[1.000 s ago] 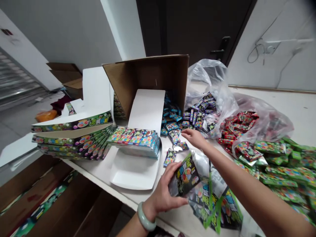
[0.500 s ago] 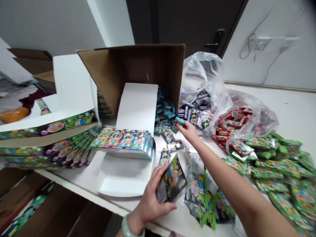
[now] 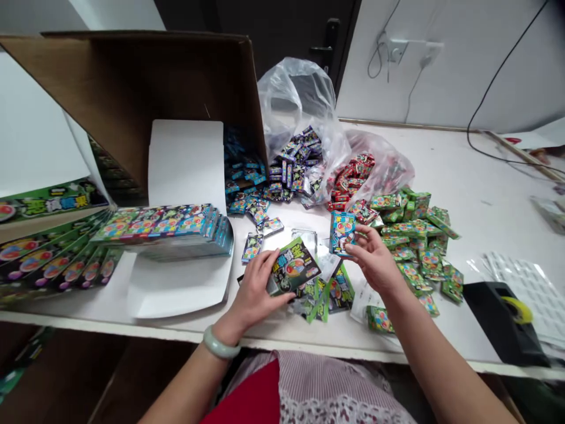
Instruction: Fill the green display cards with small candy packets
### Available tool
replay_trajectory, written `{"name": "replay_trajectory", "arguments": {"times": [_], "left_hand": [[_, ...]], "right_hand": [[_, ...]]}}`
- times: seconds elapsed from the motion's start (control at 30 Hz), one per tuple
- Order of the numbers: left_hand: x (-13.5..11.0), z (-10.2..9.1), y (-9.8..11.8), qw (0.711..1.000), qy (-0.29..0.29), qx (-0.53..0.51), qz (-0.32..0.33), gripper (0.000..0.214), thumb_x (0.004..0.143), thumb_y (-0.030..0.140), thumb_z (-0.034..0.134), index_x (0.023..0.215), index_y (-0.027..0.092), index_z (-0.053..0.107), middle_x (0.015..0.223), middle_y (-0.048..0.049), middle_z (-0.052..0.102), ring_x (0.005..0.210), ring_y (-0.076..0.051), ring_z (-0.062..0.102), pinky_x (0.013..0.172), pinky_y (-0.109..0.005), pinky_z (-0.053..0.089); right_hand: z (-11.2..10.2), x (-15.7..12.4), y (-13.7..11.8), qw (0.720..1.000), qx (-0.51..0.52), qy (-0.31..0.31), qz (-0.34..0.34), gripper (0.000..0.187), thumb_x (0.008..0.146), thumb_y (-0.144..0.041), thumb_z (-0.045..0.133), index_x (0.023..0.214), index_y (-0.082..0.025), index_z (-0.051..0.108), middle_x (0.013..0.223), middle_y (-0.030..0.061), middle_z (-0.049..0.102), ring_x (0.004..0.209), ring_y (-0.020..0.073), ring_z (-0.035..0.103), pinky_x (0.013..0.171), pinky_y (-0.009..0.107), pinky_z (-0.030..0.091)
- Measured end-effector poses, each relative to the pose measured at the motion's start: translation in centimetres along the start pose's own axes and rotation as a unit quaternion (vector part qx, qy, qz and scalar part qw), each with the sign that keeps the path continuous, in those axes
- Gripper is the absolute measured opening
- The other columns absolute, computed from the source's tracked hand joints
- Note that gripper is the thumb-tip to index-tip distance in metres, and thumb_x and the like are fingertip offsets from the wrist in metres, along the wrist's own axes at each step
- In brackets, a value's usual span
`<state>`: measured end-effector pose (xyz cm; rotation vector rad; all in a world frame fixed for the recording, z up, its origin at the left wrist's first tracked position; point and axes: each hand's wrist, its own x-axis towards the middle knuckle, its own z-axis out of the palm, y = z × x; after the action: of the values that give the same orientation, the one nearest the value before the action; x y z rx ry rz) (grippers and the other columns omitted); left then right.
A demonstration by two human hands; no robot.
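One head-worn camera, looking forward and down from just above the person's chest, close over the white table (image 3: 477, 194). The left hand (image 3: 253, 282) and right hand (image 3: 375, 259) sit near, lower middle of frame; the dark door (image 3: 282, 35) and wall (image 3: 468, 59) lie far, along the top.
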<state>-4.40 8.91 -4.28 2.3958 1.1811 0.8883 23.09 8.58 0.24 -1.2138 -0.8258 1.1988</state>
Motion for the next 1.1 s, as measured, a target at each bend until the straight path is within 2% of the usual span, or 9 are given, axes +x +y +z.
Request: {"name": "replay_trajectory", "arguments": {"times": [0.13, 0.23, 0.43, 0.6, 0.73, 0.83, 0.93, 1.03, 1.1], "left_hand": [[0.9, 0.7, 0.9, 0.999, -0.012, 0.022, 0.045, 0.095, 0.070, 0.041, 0.078, 0.147, 0.021, 0.026, 0.132, -0.0150, 0.044, 0.124, -0.034, 0.043, 0.107, -0.054, 0.036], [1.1, 0.8, 1.3, 0.998, -0.025, 0.017, 0.057, 0.096, 0.070, 0.042, 0.078, 0.147, 0.021, 0.025, 0.134, -0.0148, 0.043, 0.124, -0.033, 0.042, 0.107, -0.053, 0.036], [0.9, 0.6, 1.3, 0.997, -0.034, 0.019, 0.069, 0.096, 0.070, 0.042, 0.078, 0.148, 0.022, 0.025, 0.133, -0.0148, 0.043, 0.123, -0.034, 0.042, 0.105, -0.053, 0.037], [0.7, 0.4, 1.4, 0.996, -0.048, 0.006, 0.069, 0.097, 0.069, 0.041, 0.078, 0.148, 0.023, 0.024, 0.132, -0.0141, 0.044, 0.122, -0.033, 0.043, 0.104, -0.052, 0.039], [0.6, 0.5, 1.5, 0.994, -0.057, -0.004, 0.090, 0.096, 0.070, 0.039, 0.078, 0.148, 0.023, 0.024, 0.132, -0.0142, 0.044, 0.123, -0.033, 0.043, 0.104, -0.052, 0.038], [0.7, 0.5, 1.5, 0.996, -0.044, -0.001, 0.076, 0.096, 0.070, 0.039, 0.078, 0.148, 0.023, 0.024, 0.133, -0.0141, 0.044, 0.123, -0.033, 0.043, 0.105, -0.052, 0.038], [0.7, 0.5, 1.5, 0.998, -0.026, 0.012, 0.058, 0.096, 0.069, 0.040, 0.078, 0.148, 0.024, 0.024, 0.132, -0.0141, 0.045, 0.122, -0.033, 0.043, 0.104, -0.053, 0.038], [0.6, 0.6, 1.7, 0.999, -0.017, 0.014, 0.042, 0.095, 0.069, 0.040, 0.078, 0.146, 0.023, 0.026, 0.131, -0.0143, 0.045, 0.121, -0.034, 0.045, 0.103, -0.053, 0.039], [0.5, 0.7, 1.9, 1.000, -0.007, 0.012, 0.021, 0.093, 0.069, 0.038, 0.079, 0.145, 0.023, 0.028, 0.130, -0.0144, 0.046, 0.121, -0.034, 0.045, 0.104, -0.054, 0.038]], "right_hand": [[-0.5, -2.3, 0.0, 0.986, -0.125, 0.013, -0.108, 0.052, 0.072, -0.027, 0.073, 0.120, -0.031, 0.052, 0.086, -0.0025, 0.056, 0.078, 0.0137, 0.057, 0.071, 0.029, 0.050], [-0.7, -3.3, -0.1, 0.970, -0.207, -0.004, -0.131, 0.060, 0.079, -0.028, 0.067, 0.134, -0.031, 0.044, 0.088, -0.0007, 0.055, 0.076, 0.0145, 0.055, 0.068, 0.030, 0.049], [-1.3, -4.0, -1.3, 0.926, -0.356, -0.100, -0.073, 0.052, 0.084, -0.029, 0.060, 0.134, -0.026, 0.046, 0.085, 0.0005, 0.060, 0.069, 0.0143, 0.053, 0.065, 0.030, 0.045], [-1.5, -3.6, -2.2, 0.913, -0.372, -0.162, -0.046, 0.051, 0.084, -0.027, 0.056, 0.134, -0.024, 0.046, 0.080, -0.0006, 0.058, 0.068, 0.0143, 0.053, 0.064, 0.029, 0.045], [-1.0, -3.1, -2.1, 0.902, -0.381, -0.203, -0.027, 0.050, 0.084, -0.028, 0.057, 0.133, -0.027, 0.050, 0.086, 0.0006, 0.060, 0.069, 0.0142, 0.054, 0.063, 0.029, 0.046], [-0.3, -2.8, -1.0, 0.911, -0.369, -0.179, -0.046, 0.046, 0.083, -0.030, 0.060, 0.129, -0.025, 0.055, 0.088, 0.0025, 0.062, 0.073, 0.0163, 0.057, 0.065, 0.031, 0.048], [0.5, -2.8, 0.6, 0.917, -0.364, -0.110, -0.121, 0.029, 0.083, -0.032, 0.062, 0.110, -0.024, 0.066, 0.096, 0.0068, 0.064, 0.092, 0.0224, 0.059, 0.082, 0.041, 0.050], [1.1, -3.1, 1.7, 0.906, -0.370, -0.073, -0.191, 0.025, 0.080, -0.036, 0.067, 0.103, -0.027, 0.071, 0.124, 0.0102, 0.055, 0.121, 0.0286, 0.048, 0.103, 0.052, 0.037], [1.3, -3.3, 2.0, 0.911, -0.362, -0.088, -0.177, 0.033, 0.078, -0.037, 0.070, 0.109, -0.030, 0.069, 0.136, 0.0092, 0.047, 0.127, 0.0293, 0.043, 0.105, 0.053, 0.035]]}}
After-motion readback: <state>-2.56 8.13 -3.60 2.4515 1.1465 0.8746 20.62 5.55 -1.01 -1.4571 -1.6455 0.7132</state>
